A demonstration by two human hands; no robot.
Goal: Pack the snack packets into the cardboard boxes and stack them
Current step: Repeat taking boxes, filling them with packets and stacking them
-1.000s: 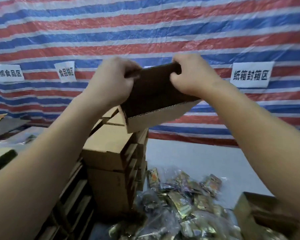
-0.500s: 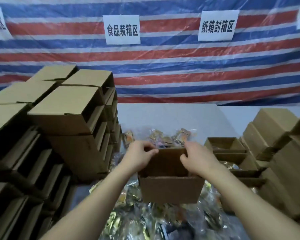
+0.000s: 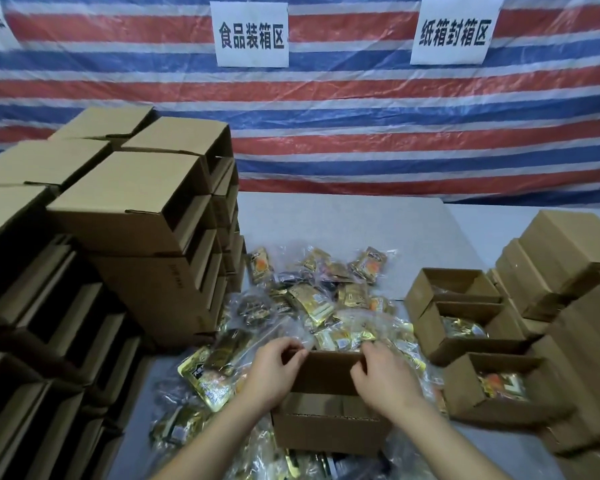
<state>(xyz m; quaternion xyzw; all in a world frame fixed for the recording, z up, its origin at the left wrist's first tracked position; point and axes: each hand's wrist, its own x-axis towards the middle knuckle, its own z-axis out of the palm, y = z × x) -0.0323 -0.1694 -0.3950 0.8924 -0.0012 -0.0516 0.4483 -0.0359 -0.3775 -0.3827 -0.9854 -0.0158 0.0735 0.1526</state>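
Note:
An open empty cardboard box [image 3: 329, 427] sits on top of the snack packets at the near middle of the table. My left hand [image 3: 274, 368] grips its far rim at the left corner, and my right hand [image 3: 381, 379] grips the same rim at the right corner. A loose heap of gold and clear snack packets [image 3: 312, 299] spreads across the table behind and under the box. To the right stand three open boxes [image 3: 465, 344] in a row; packets show inside the two nearer ones.
Tall stacks of empty cardboard boxes [image 3: 136, 216] fill the left side. More stacked closed boxes [image 3: 568, 258] stand at the far right. A striped tarp with white paper signs [image 3: 252, 34] hangs behind the grey table [image 3: 343, 223].
The box has come down from chest height in front of the left stack to rest on the packets, both hands still on its rim. The view has tilted down and right.

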